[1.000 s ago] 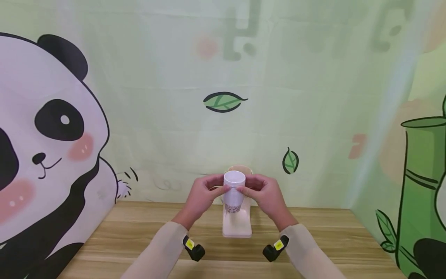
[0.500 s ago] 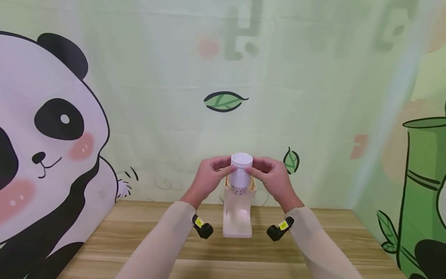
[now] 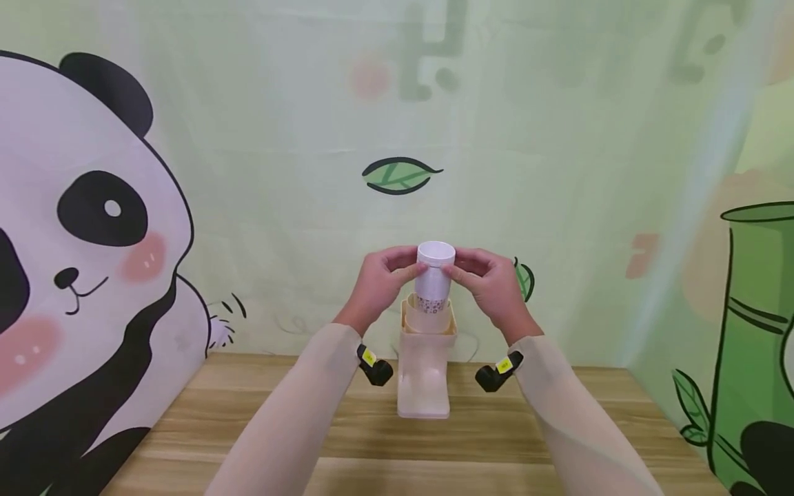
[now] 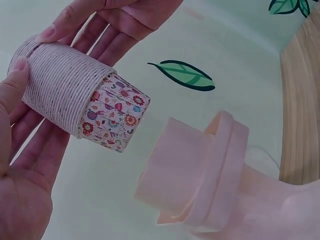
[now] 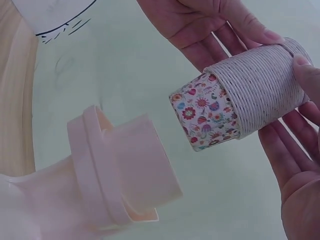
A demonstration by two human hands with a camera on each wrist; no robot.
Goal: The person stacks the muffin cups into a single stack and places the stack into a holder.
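Observation:
A stack of nested paper cups (image 3: pixel 434 282), white ribbed rims above and a small flower print on the bottom cup (image 4: pixel 116 114), stands upright with its mouth up. My left hand (image 3: pixel 380 281) holds its left side and my right hand (image 3: pixel 493 284) its right side, thumbs on the near face near the top and fingers behind. Below the stack stands a cream plastic dispenser (image 3: pixel 424 379) with a square collar and a round tube (image 5: pixel 145 162) rising out of it. Both wrist views show a gap between the patterned cup bottom and the tube.
The dispenser's foot rests on a wood-grain table (image 3: pixel 353 427) near its back edge. Behind hangs a pale green cloth (image 3: pixel 279 227) printed with a panda, leaves and bamboo. A small black camera (image 3: pixel 376 372) is strapped to each wrist.
Both hands have raised the cup stack, away and slightly right, from in front of the dispenser to above its tube. The dispenser has stayed in place, and its tube top now shows.

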